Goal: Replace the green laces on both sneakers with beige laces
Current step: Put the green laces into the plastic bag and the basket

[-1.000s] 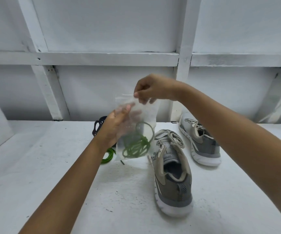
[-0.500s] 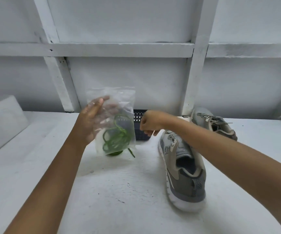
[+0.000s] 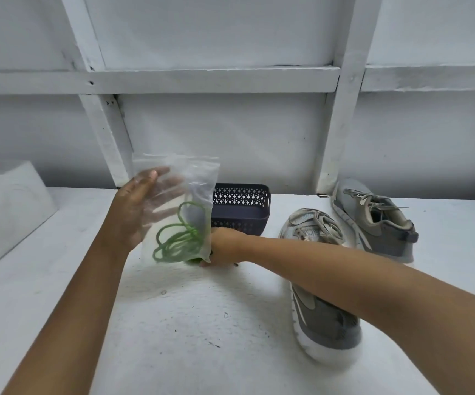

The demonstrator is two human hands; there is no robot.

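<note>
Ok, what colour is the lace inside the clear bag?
Green; the coiled lace shows best through the clear bag in the head view.

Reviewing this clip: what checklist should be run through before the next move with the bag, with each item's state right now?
1. Left hand holds the clear bag up off the table: ok.
2. One green lace sits coiled inside the bag: ok.
3. Bag mouth open enough to take more: cannot tell.
4. Right hand has a grip on the green piece lying on the table below the bag: cannot tell, because its fingers are hidden behind the bag.
5. Near sneaker and far sneaker are both laced in beige: ok.
</note>
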